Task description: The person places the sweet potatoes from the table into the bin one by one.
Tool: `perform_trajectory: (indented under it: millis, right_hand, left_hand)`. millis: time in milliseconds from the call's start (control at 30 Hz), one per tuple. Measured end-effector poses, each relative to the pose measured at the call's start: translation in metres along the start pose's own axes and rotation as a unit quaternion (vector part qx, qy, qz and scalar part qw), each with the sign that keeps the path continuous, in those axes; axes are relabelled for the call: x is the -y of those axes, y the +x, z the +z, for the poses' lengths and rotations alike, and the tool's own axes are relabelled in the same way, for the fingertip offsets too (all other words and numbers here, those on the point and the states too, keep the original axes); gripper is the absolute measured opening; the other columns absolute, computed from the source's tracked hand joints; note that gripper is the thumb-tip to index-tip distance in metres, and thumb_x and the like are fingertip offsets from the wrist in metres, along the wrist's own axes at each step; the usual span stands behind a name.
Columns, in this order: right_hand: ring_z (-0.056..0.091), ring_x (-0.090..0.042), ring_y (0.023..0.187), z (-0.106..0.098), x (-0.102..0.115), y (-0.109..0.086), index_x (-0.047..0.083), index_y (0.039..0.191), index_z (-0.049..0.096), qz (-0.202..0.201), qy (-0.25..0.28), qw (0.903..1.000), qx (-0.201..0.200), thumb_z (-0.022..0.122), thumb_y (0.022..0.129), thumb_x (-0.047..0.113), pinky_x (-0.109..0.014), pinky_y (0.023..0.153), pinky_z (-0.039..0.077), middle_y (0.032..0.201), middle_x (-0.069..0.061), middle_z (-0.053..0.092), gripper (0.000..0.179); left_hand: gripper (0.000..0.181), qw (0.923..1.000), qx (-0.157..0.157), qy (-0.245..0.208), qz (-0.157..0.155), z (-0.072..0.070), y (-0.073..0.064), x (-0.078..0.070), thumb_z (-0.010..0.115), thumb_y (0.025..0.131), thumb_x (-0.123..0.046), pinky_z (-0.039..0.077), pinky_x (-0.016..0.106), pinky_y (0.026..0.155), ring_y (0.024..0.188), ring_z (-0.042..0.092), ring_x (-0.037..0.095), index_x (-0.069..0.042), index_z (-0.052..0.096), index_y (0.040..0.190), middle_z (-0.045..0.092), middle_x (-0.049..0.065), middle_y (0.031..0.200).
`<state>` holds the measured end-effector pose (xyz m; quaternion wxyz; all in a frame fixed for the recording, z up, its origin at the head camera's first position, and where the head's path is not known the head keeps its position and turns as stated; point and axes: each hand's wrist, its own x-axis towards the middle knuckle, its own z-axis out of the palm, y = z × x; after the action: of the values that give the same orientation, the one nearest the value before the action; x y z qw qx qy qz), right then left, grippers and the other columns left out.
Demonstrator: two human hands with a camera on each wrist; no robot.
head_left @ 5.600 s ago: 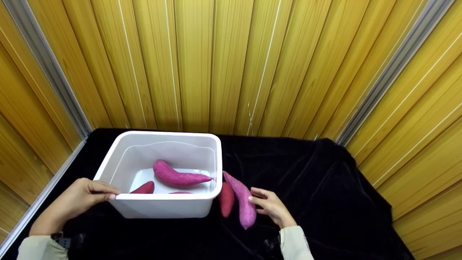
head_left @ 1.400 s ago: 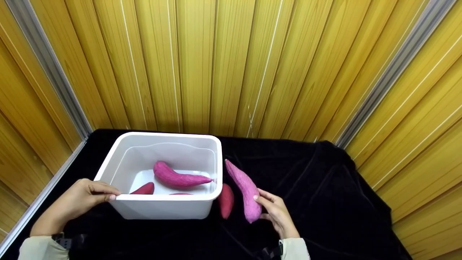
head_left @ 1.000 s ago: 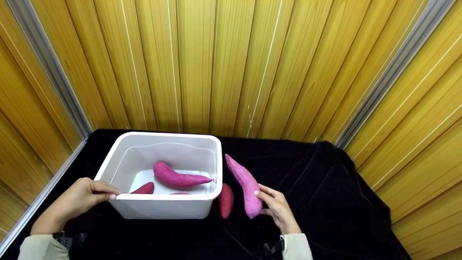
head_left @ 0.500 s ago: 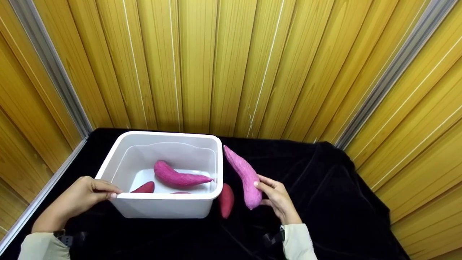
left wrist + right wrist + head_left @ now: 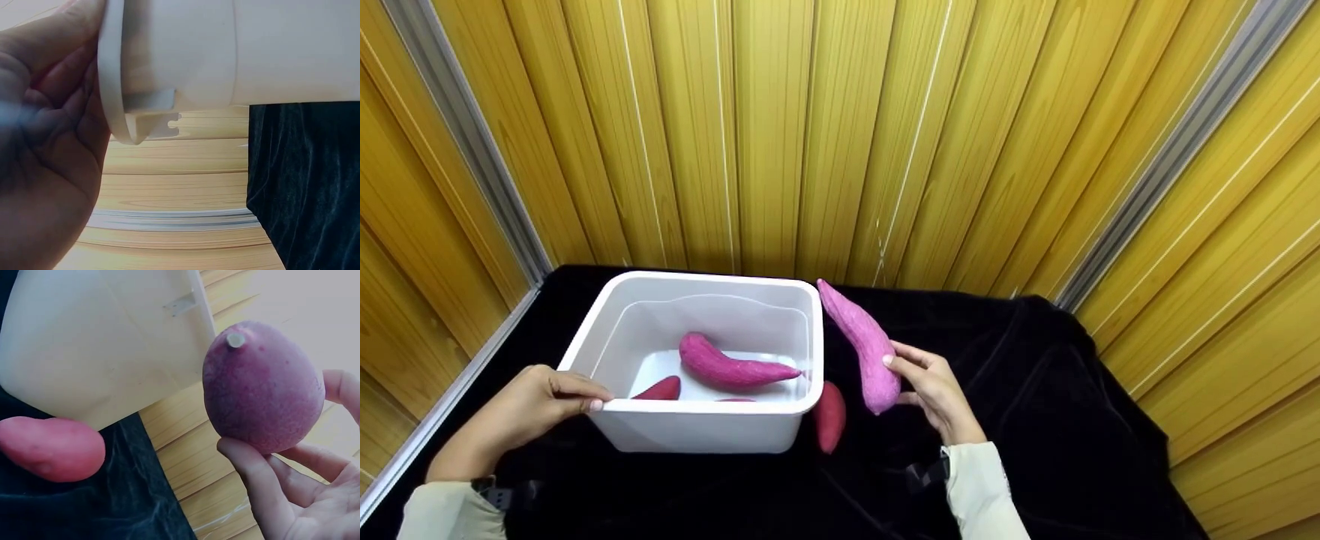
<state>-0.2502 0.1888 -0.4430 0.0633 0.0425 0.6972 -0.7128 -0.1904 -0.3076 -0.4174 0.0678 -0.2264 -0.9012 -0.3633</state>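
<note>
A long purple-pink sweet potato [image 5: 861, 337] is held up beside the bin's right wall, its narrow tip level with the far right rim. My right hand [image 5: 931, 386] grips its thick lower end; the right wrist view shows thumb and fingers around that sweet potato [image 5: 261, 388]. On the left, my left hand [image 5: 536, 405] pinches the near left corner of the white plastic bin [image 5: 697, 429]. Inside the bin lie another purple sweet potato [image 5: 731, 369], a red one [image 5: 664, 388] partly behind the near wall, and a sliver of a third. A red sweet potato [image 5: 830, 418] lies outside, against the bin's right side.
Black cloth [image 5: 1035, 420] covers the surface under the bin. Yellow wood-patterned walls [image 5: 840, 135] rise behind and on both sides, with grey metal strips [image 5: 1170, 142] at the corners.
My right hand has taken hold of the long sweet potato, which lay beside the red one, and raised it off the cloth, up along the bin's side. My left hand stays on the rim.
</note>
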Motion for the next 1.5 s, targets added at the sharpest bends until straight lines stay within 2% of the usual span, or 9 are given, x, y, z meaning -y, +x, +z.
perform_trajectory:
  millis: [633, 767, 933, 1033, 1267, 1500]
  right_hand:
    - [0.063, -0.019, 0.093, 0.014, 0.036, 0.007, 0.003, 0.128, 0.061, -0.015, 0.002, 0.9997, 0.019, 0.070, 0.084, 0.012, -0.042, 0.066, 0.057, 0.120, -0.011, 0.064, 0.045]
    - [0.063, -0.020, 0.094, 0.017, 0.043, 0.008, 0.003, 0.128, 0.061, -0.018, 0.002, 0.9994, 0.030, 0.070, 0.084, 0.012, -0.041, 0.065, 0.058, 0.121, -0.011, 0.064, 0.046]
    - [0.064, -0.021, 0.094, 0.020, 0.051, 0.010, 0.003, 0.128, 0.060, -0.023, -0.002, 0.9987, 0.045, 0.070, 0.084, 0.013, -0.041, 0.066, 0.058, 0.122, -0.012, 0.063, 0.046]
    - [0.064, -0.021, 0.096, 0.022, 0.056, 0.011, 0.003, 0.129, 0.060, -0.023, -0.003, 0.9983, 0.052, 0.070, 0.084, 0.013, -0.041, 0.066, 0.058, 0.124, -0.013, 0.062, 0.047]
    - [0.063, -0.022, 0.100, 0.030, 0.067, 0.014, 0.002, 0.131, 0.058, -0.023, -0.009, 0.9975, 0.066, 0.071, 0.083, 0.013, -0.041, 0.067, 0.058, 0.130, -0.016, 0.058, 0.051]
    - [0.064, -0.022, 0.099, 0.038, 0.073, 0.016, 0.003, 0.129, 0.059, -0.024, -0.018, 0.9964, 0.079, 0.072, 0.082, 0.013, -0.040, 0.067, 0.058, 0.127, -0.015, 0.060, 0.050]
  left_hand:
    - [0.008, 0.9999, -0.001, 0.005, -0.013, 0.000, 0.000, -0.001, 0.077, 0.077, -0.008, 0.042, 0.004, 0.072, 0.084, 0.056, -0.012, -0.013, 0.079, 0.082, 0.075, 0.000, 0.085]
    - [0.009, 0.9999, -0.006, 0.006, -0.015, 0.000, 0.000, 0.000, 0.078, 0.076, -0.007, 0.041, 0.004, 0.072, 0.083, 0.056, -0.012, -0.014, 0.079, 0.082, 0.075, -0.006, 0.085]
    - [0.014, 0.9999, -0.012, -0.008, 0.003, 0.002, -0.001, 0.002, 0.077, 0.076, -0.002, 0.040, 0.002, 0.073, 0.083, 0.056, -0.012, -0.015, 0.079, 0.082, 0.072, -0.015, 0.085]
    - [0.015, 0.9998, -0.014, -0.012, 0.009, 0.002, -0.001, 0.002, 0.077, 0.075, -0.001, 0.040, 0.002, 0.073, 0.083, 0.056, -0.012, -0.014, 0.079, 0.081, 0.072, -0.017, 0.085]
    - [0.010, 0.9999, -0.009, -0.006, -0.007, 0.001, 0.000, 0.001, 0.077, 0.076, -0.005, 0.041, 0.003, 0.071, 0.082, 0.055, -0.012, -0.014, 0.079, 0.081, 0.073, -0.013, 0.084]
    - [0.010, 0.9999, -0.005, -0.002, -0.016, 0.001, 0.000, 0.000, 0.077, 0.077, -0.006, 0.042, 0.004, 0.071, 0.082, 0.056, -0.012, -0.014, 0.079, 0.082, 0.074, -0.011, 0.084]
